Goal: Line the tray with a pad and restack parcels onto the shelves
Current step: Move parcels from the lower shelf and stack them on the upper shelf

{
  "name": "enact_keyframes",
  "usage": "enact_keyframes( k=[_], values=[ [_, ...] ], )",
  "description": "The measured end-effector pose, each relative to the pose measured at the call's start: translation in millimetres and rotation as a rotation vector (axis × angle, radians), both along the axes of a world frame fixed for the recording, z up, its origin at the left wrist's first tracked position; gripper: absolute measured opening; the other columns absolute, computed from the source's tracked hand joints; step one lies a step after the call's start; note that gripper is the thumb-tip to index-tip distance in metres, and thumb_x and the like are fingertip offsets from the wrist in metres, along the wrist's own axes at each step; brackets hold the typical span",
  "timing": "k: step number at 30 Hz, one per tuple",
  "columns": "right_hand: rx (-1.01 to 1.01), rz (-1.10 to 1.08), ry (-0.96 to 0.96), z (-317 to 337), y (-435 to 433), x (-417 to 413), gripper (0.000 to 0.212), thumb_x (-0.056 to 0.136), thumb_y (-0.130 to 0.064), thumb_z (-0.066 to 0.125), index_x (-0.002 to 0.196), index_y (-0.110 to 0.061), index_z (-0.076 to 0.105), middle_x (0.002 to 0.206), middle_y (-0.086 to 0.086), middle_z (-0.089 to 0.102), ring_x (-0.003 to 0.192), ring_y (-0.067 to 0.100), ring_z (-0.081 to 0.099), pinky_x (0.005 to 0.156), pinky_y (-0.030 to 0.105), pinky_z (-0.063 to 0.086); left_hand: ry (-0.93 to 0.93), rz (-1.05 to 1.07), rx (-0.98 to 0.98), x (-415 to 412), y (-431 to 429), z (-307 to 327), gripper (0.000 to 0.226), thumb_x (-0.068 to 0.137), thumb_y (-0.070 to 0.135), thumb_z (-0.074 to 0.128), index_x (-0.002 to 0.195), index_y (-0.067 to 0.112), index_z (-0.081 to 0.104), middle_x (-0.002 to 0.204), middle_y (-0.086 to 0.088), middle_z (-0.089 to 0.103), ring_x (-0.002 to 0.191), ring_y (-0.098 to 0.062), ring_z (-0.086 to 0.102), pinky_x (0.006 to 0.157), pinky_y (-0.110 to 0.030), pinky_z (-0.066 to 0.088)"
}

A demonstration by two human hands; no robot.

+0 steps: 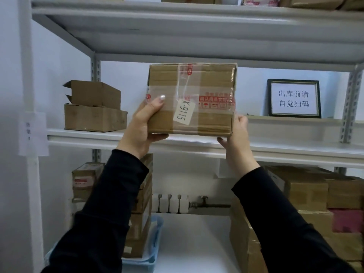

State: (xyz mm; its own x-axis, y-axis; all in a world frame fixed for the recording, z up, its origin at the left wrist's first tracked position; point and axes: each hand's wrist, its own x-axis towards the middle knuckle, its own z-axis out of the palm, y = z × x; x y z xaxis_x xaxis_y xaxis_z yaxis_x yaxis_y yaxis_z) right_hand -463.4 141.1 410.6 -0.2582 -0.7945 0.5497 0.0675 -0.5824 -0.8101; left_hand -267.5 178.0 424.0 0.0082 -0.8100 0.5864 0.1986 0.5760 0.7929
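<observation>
Currently both hands are on one taped cardboard parcel (192, 99), centre of frame, in front of the middle shelf (295, 148). I cannot tell whether its lower edge rests on the shelf lip or sits just above it.

Left hand (141, 127): thumb pressed on the front face, fingers curled under the bottom left corner. Right hand (236, 138): grips the lower right corner, with most of its fingers hidden behind the box.

One paper tag (183, 113) on the front reads K-9115.

Hidden or cut off:
- The blue tray (155, 239), lower left, is largely covered by my left sleeve. Its floor is not visible, and boxes appear to stand in it.
- The parcels on the top shelf are cropped by the upper edge.
- The stacked cartons (307, 194), lower right, are blurred, so I got no count.

Counts: two hands, one held parcel, one tray. Two brown boxes (95, 118) are stacked on the middle shelf at left, the upper one with open flaps. One framed sign (294, 98) is at right.
</observation>
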Motion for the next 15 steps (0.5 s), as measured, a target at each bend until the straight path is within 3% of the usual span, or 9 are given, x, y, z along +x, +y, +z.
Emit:
enact_keyframes(
  k=[3, 6, 9, 11, 13, 15],
  values=[
    [0.055, 0.166, -0.036, -2, -9, -3, 0.042, 0.102, -0.046, 0.027, 0.110, -0.020, 0.058, 0.101, -0.005, 0.066, 0.096, 0.010, 0.060, 0.100, 0.041, 0.040, 0.050, 0.027, -0.052, -12, -23, -8, 0.031, 0.087, 0.039, 0.058, 0.118, 0.031, 0.058, 0.107, 0.001, 0.069, 0.100, -0.019, 0.065, 0.075, -0.034, 0.053],
    [0.028, 0.355, -0.117, -13, -27, -7, 0.059, 0.099, -0.054, 0.024, 0.120, -0.015, 0.062, 0.119, 0.005, 0.067, 0.115, 0.020, 0.059, 0.107, 0.035, 0.037, 0.107, 0.036, -0.055, -22, -50, -7, 0.034, 0.091, 0.031, 0.057, 0.124, 0.027, 0.056, 0.109, 0.001, 0.067, 0.098, -0.018, 0.065, 0.074, -0.031, 0.053],
    [-0.098, 0.485, -0.174, -21, -45, -9, 0.066, 0.086, -0.054, 0.051, 0.134, -0.009, 0.049, 0.133, 0.010, 0.058, 0.128, 0.022, 0.051, 0.110, 0.032, 0.036, 0.139, 0.054, -0.026, -29, -72, -5, 0.039, 0.091, 0.033, 0.057, 0.129, 0.025, 0.053, 0.105, 0.002, 0.067, 0.093, -0.015, 0.064, 0.073, -0.029, 0.051],
    [-0.086, 0.424, -0.160, -23, -56, -9, 0.079, 0.079, -0.043, 0.070, 0.140, -0.005, 0.038, 0.134, 0.012, 0.056, 0.127, 0.022, 0.052, 0.109, 0.032, 0.038, 0.133, 0.062, -0.032, -33, -88, -6, 0.034, 0.091, 0.033, 0.057, 0.125, 0.026, 0.055, 0.105, 0.004, 0.067, 0.094, -0.014, 0.064, 0.078, -0.031, 0.052],
    [-0.082, 0.309, -0.112, -26, -69, -9, 0.050, 0.089, -0.019, 0.063, 0.134, -0.002, 0.046, 0.121, 0.010, 0.064, 0.112, 0.020, 0.062, 0.094, 0.024, 0.049, 0.095, 0.076, -0.056, -33, -106, -9, 0.029, 0.091, 0.036, 0.058, 0.119, 0.031, 0.057, 0.114, 0.003, 0.067, 0.104, -0.016, 0.063, 0.094, -0.039, 0.050],
    [-0.106, 0.223, -0.011, -30, -81, -11, 0.030, 0.094, -0.011, 0.056, 0.123, -0.005, 0.058, 0.115, 0.008, 0.068, 0.108, 0.020, 0.064, 0.089, 0.022, 0.052, 0.008, 0.141, -0.082, -32, -122, -13, 0.041, 0.086, 0.047, 0.060, 0.124, 0.032, 0.056, 0.123, 0.004, 0.064, 0.115, -0.017, 0.059, 0.104, -0.043, 0.044]
  ],
)
